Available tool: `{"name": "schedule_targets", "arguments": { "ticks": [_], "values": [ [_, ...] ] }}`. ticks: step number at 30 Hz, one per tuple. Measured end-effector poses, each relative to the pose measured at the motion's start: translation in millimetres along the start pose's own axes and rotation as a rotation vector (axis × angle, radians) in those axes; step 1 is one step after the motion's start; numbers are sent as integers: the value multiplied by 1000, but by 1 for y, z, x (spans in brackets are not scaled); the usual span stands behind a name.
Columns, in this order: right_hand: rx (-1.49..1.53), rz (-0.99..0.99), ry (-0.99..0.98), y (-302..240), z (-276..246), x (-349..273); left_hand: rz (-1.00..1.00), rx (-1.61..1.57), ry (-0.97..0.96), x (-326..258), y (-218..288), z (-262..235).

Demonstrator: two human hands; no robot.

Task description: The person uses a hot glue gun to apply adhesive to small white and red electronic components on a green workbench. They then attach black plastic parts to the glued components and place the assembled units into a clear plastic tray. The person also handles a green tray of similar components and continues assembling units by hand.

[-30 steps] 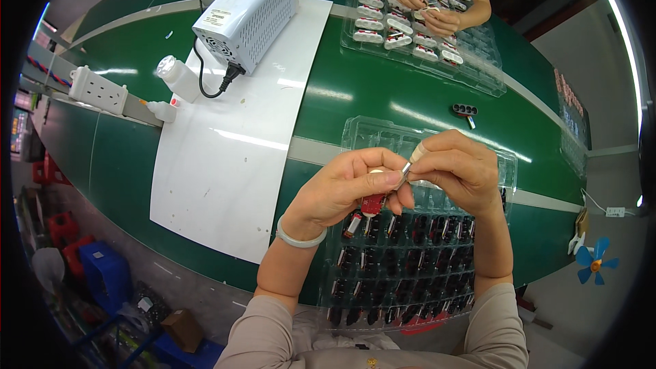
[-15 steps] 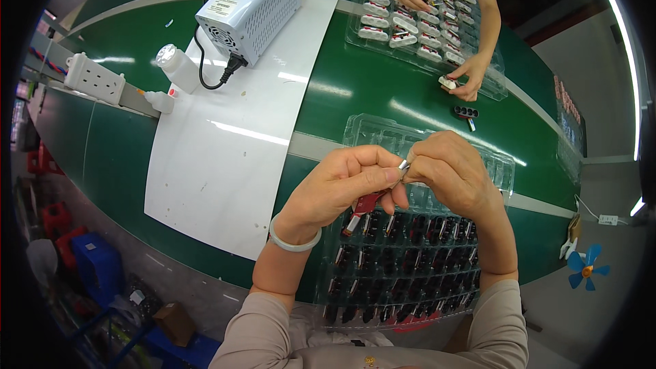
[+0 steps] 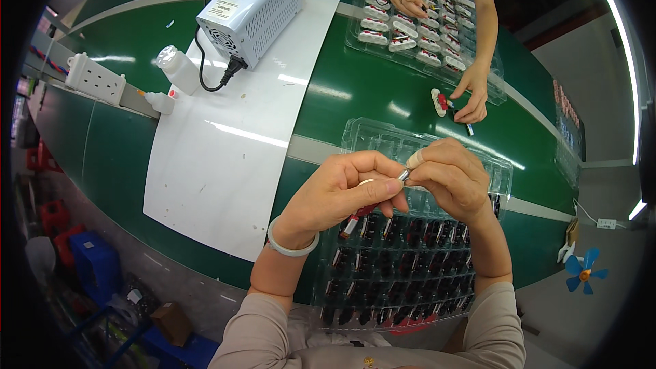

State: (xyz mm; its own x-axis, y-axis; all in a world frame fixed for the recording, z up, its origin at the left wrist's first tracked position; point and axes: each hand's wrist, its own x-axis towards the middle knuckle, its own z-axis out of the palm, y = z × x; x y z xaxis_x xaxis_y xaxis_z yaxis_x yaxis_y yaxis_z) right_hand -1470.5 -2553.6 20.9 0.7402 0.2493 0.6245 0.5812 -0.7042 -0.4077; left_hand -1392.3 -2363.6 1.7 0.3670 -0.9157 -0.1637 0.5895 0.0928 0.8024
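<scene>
Near the middle of the frame, the left hand (image 3: 348, 188) has its thumb and fingers clamped on a small silver metal piece (image 3: 404, 175), and the right hand (image 3: 451, 181), a beige wrap on one finger, pinches the same piece from the other side. Just below the left fingers shows a red part (image 3: 365, 210); whether that hand grips it too, I cannot tell. Beneath both hands a clear plastic tray (image 3: 372, 133) lies on the green counter (image 3: 342, 96), rows of black parts (image 3: 386, 260) filling its lower compartments. At the upper right of centre, a co-worker's hand (image 3: 471, 92) reaches down beside a white-and-red piece (image 3: 439, 102), while the other hovers over a second tray (image 3: 470, 44) at the top. In the upper left, a pale blue vented metal box (image 3: 260, 14) stands on a white sheet (image 3: 219, 171), near a white bottle (image 3: 179, 68).
</scene>
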Motion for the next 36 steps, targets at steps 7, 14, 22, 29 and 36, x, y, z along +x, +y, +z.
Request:
{"name": "schedule_targets", "arguments": {
  "ticks": [7,14,22,29,36],
  "values": [
    [-27,77,-179,-15,9,-8,79,-35,159,5,-3,-16],
    [294,20,-252,-51,81,-51,257,-287,471,25,-14,-48],
    [81,712,35,-1,17,-75,369,-526,63,-1,-6,-34],
    [236,380,-100,-46,64,-73,708,-620,-1160,-29,34,-3],
    [331,347,-189,-58,124,-58,810,-771,-812,-48,19,-4]
  ]
}}
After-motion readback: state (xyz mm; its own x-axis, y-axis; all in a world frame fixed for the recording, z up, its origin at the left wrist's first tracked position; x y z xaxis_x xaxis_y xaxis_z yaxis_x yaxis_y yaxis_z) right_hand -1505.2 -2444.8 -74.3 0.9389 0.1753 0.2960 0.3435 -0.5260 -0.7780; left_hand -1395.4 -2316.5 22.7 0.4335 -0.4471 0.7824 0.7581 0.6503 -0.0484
